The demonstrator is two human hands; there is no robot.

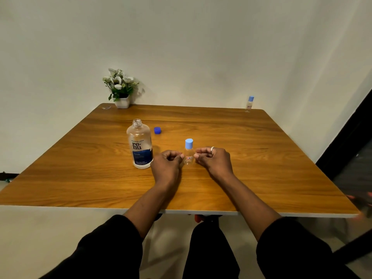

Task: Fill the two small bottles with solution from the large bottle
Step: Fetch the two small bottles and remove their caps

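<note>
The large clear bottle (138,146) with a blue label stands uncapped left of centre on the wooden table (251,158). Its dark blue cap (157,130) lies just behind and to the right of it. A small clear bottle (188,152) with a light blue cap stands upright between my hands. My left hand (168,162) sits at its left side and my right hand (213,159) at its right, both with loosely curled fingers. Their fingertips are right beside the bottle, and neither hand wraps around it. The second small bottle (250,102), also capped, stands at the far right corner.
A white pot of white flowers (120,89) stands at the table's far left corner against the wall. A small clear object (106,107) lies next to the pot. A dark frame (354,137) runs along the right side beyond the table.
</note>
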